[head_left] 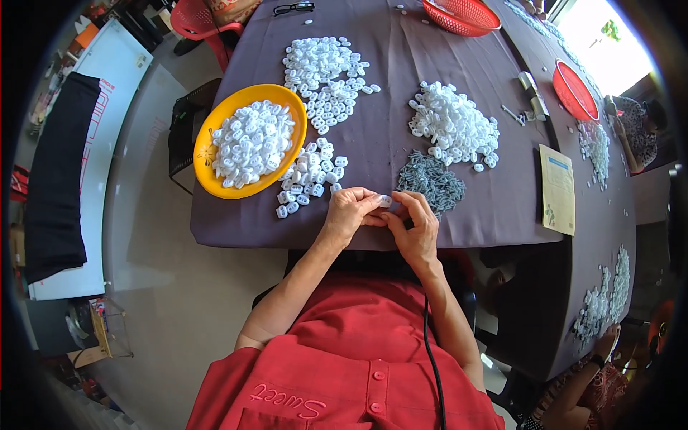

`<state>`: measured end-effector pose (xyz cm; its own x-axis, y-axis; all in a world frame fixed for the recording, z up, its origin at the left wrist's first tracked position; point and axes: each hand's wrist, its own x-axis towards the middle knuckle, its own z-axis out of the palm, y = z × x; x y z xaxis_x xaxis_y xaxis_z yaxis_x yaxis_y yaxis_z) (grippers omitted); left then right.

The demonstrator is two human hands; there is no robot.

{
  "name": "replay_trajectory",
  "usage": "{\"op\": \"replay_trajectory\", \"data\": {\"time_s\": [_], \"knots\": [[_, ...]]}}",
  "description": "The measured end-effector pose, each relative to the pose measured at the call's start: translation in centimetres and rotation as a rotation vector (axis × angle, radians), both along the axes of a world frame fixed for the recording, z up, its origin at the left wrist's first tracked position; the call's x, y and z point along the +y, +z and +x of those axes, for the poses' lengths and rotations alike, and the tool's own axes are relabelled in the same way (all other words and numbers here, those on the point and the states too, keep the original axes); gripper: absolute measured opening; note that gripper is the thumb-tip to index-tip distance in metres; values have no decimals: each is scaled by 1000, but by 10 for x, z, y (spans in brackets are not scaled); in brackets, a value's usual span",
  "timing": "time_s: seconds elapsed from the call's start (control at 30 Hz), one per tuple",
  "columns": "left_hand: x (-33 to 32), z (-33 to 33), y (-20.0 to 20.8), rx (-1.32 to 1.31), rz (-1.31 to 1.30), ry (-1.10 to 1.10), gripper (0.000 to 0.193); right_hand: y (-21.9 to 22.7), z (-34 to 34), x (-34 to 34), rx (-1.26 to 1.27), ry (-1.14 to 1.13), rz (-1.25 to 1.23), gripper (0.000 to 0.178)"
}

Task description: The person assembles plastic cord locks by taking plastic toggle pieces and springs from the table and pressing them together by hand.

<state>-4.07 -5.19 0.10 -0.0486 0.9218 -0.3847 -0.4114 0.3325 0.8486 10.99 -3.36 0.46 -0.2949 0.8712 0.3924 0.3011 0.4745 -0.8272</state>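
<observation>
A small white oval plastic piece (385, 201) is held up between my two hands, just above the table's near edge. My left hand (349, 216) pinches it from the left with thumb and fingertips. From the other side, the curled fingers of my right hand (417, 228) close on its right end; whether they also hold a tiny part cannot be seen. Right behind my right hand lies a heap of small grey pin-like pieces (431, 179). Loose white plastic pieces (313, 172) are spread beyond my left hand, beside a yellow oval bowl (299, 143) piled with similar ones.
Two more white heaps (322, 61) (455, 125) lie farther back on the dark cloth-covered table (380, 136). Red baskets (466, 18) (573, 89), eyeglasses (293, 8) and a yellowish packet (557, 190) are around. Other people's hands (609, 344) work at the right. A black cable (433, 351) crosses my red clothing.
</observation>
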Motion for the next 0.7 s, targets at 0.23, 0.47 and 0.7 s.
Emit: {"op": "replay_trajectory", "data": {"time_s": [0.23,0.47,0.7], "knots": [[-2,3,-2,63,45,-11,15,1,-4,2,-48,19,27,32],[-4,7,-7,88,73,30,14,-11,-4,5,-70,-7,118,26],[-2,2,-2,15,45,-15,17,-11,-4,6,-62,-4,106,27]]}}
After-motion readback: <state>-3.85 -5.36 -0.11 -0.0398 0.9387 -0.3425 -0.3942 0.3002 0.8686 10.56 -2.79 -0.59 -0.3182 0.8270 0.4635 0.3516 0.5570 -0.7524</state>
